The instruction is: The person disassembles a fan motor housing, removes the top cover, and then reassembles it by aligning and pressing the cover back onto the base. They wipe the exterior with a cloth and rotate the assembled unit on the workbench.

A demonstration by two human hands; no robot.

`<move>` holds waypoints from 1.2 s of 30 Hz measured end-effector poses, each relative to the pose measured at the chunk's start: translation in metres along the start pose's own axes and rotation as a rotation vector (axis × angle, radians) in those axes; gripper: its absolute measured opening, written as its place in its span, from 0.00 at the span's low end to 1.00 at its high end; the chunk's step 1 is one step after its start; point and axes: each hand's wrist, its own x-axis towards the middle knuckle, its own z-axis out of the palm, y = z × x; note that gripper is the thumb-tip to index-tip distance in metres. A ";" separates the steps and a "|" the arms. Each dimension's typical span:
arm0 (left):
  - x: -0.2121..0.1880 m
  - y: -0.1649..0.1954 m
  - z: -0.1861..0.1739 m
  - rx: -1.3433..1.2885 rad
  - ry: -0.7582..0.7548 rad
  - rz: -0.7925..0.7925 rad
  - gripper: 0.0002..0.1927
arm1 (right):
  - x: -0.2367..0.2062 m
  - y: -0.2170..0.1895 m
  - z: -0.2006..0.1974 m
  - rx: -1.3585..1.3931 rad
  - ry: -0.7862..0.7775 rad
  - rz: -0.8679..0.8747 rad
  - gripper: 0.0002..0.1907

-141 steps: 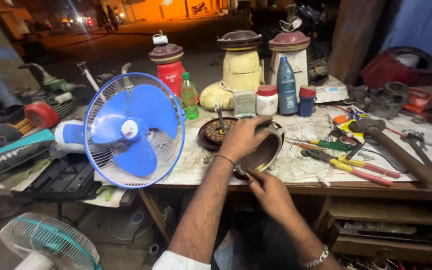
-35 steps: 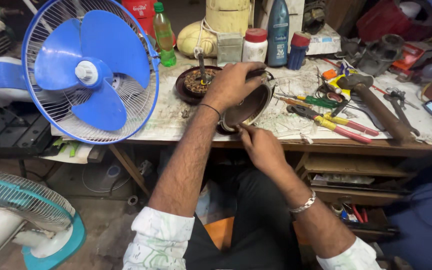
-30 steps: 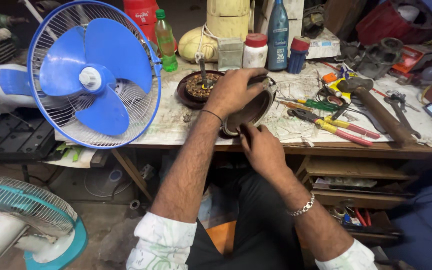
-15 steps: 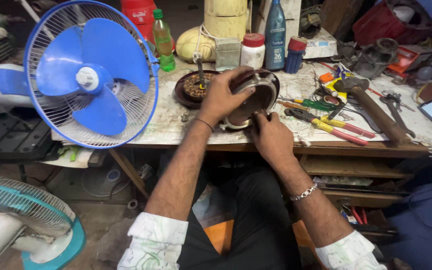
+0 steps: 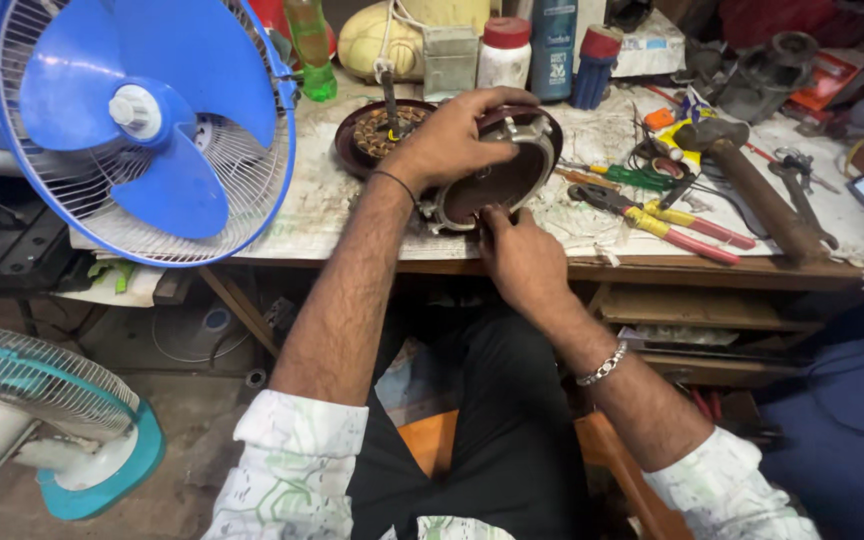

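Cluttered wooden bench [image 5: 352,215], paper-covered. Left hand [image 5: 452,140] clasped round, brown metal housing [image 5: 497,170] from above; right hand [image 5: 522,255] pinched its rim at 6 o'clock. Blue plastic fan [image 5: 142,120] at 9 o'clock.

The fan [image 5: 142,125] at the far left has bright blue blades behind a white wire guard with a blue rim. The second fan [image 5: 47,420] at the near left is teal with a white body. The round housing [image 5: 497,175] is dark reddish brown with a silver-grey rim. The pliers [image 5: 687,228] to its right have red and yellow handles; the screwdriver [image 5: 642,178] beyond has a green one. The sleeves [image 5: 297,470] are white with a pale green line pattern, the trousers [image 5: 482,430] black.
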 end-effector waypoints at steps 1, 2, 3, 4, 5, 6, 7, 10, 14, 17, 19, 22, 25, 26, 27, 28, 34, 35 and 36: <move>-0.001 0.000 0.000 -0.006 0.008 -0.011 0.28 | 0.000 -0.002 0.000 0.006 -0.006 0.013 0.17; -0.001 -0.001 0.000 -0.014 0.013 -0.017 0.28 | -0.002 -0.003 -0.001 0.075 0.016 -0.044 0.17; 0.001 -0.001 0.000 -0.011 0.020 -0.014 0.27 | -0.002 -0.004 -0.002 0.143 0.049 -0.111 0.16; 0.003 -0.001 -0.001 -0.005 0.032 -0.015 0.27 | -0.002 -0.005 -0.003 0.216 0.076 -0.177 0.16; 0.003 -0.001 -0.001 -0.010 0.041 -0.030 0.27 | -0.003 -0.006 -0.003 0.099 0.036 -0.089 0.17; 0.003 -0.002 0.000 -0.014 0.049 -0.045 0.26 | -0.004 -0.007 -0.004 -0.018 -0.002 -0.001 0.18; 0.003 -0.002 0.000 0.023 0.056 -0.058 0.27 | -0.004 -0.008 -0.005 -0.138 -0.029 0.081 0.19; 0.009 0.001 0.004 0.107 0.088 -0.092 0.27 | -0.004 -0.008 -0.009 0.185 0.027 -0.060 0.17; 0.008 0.007 0.007 0.163 0.083 -0.131 0.27 | -0.001 -0.005 -0.013 -0.012 -0.066 0.089 0.19; 0.006 0.013 0.009 0.172 0.089 -0.160 0.27 | -0.003 -0.004 -0.012 0.134 0.009 -0.018 0.18; 0.005 0.016 0.007 0.196 0.101 -0.152 0.27 | -0.004 -0.002 -0.012 0.276 -0.015 -0.099 0.16; 0.005 0.018 0.004 0.238 0.115 -0.117 0.27 | -0.008 0.000 -0.010 -0.082 -0.100 0.182 0.21; 0.003 0.018 0.004 0.226 0.114 -0.171 0.26 | -0.007 0.006 -0.011 0.371 0.044 -0.234 0.16; 0.003 0.017 0.003 0.219 0.117 -0.185 0.26 | -0.005 0.008 -0.013 0.234 0.018 -0.150 0.17; 0.002 0.016 0.004 0.203 0.115 -0.207 0.26 | -0.005 0.011 -0.014 0.099 -0.018 -0.057 0.18; 0.001 0.016 0.005 0.193 0.121 -0.157 0.26 | -0.005 0.012 -0.015 -0.037 -0.050 0.036 0.20; 0.004 0.015 0.007 0.245 0.129 -0.108 0.27 | -0.004 0.011 -0.020 0.450 -0.063 -0.264 0.17; 0.004 0.015 0.008 0.242 0.134 -0.111 0.27 | -0.004 0.011 -0.022 0.243 -0.131 -0.102 0.20; 0.004 0.015 0.008 0.246 0.138 -0.112 0.27 | -0.004 0.011 -0.024 0.039 -0.192 0.056 0.22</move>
